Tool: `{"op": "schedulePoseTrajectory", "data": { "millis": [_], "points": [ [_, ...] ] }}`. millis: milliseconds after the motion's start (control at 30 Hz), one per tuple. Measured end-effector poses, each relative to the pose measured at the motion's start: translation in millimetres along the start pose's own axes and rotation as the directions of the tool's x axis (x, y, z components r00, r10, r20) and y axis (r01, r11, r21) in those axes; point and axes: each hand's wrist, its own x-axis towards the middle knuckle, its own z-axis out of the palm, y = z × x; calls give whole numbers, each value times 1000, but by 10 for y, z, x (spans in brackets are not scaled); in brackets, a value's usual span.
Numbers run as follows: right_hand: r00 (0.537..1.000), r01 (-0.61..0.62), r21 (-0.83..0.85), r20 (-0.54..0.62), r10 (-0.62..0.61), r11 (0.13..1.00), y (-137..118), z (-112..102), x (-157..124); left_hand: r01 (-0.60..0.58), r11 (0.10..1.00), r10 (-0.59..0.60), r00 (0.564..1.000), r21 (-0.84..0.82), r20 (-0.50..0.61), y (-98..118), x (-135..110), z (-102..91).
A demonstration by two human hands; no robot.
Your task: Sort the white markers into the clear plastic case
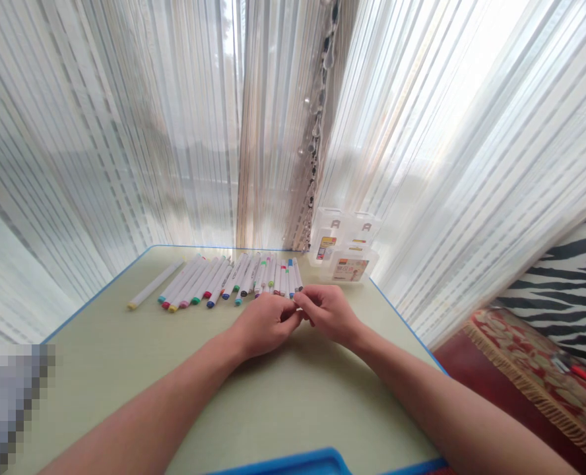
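Observation:
Both hands meet over the table at the near right end of a row of white markers [218,284]. My left hand [268,321] is closed, palm turned inward, its thumb and fingertips touching the other hand. My right hand [328,313] is closed too, with thumb and fingers pinched together. Whatever lies between the fingertips is too small or too covered to make out. The markers lie side by side with coloured ends in yellow, red, blue, green, pink and black. One yellow-ended marker [154,285] lies apart at the left of the row.
A clear plastic case [350,267] with labels stands at the table's back right corner. The pale green table [99,389] has a blue edge. String curtains [184,132] hang close behind it. At the right are a fringed patterned cloth [535,369] and zebra-striped fabric [570,277].

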Motion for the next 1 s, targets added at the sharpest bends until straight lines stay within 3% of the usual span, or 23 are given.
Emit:
{"op": "schedulePoseTrajectory", "data": {
  "millis": [200,367,467,600,700,833,1000],
  "points": [
    [996,22,-7,-82,-22,1000,-194,-285,158,22,1000,-22,999,-2,-44,-40,25,-19],
    [979,8,-208,-196,-50,978,-250,-809,525,53,999,-53,995,-3,-85,-67,43,-52],
    [969,-30,-426,-235,-79,904,-241,-1183,878,64,998,-66,990,-25,-121,-73,49,-67],
    [990,-64,-648,-135,-32,759,-201,-1503,1350,66,997,-73,986,-47,-150,-82,52,-83],
    [998,-64,-733,-40,51,677,-140,-1560,1584,69,997,-75,985,-42,-157,-91,55,-93],
    [992,-28,-774,55,111,632,-65,-1496,1719,73,997,-78,985,-37,-154,-109,60,-90],
    [993,69,-759,115,29,647,-140,-1452,1726,79,994,-90,983,-78,-160,-126,66,-62]
  ]
}}
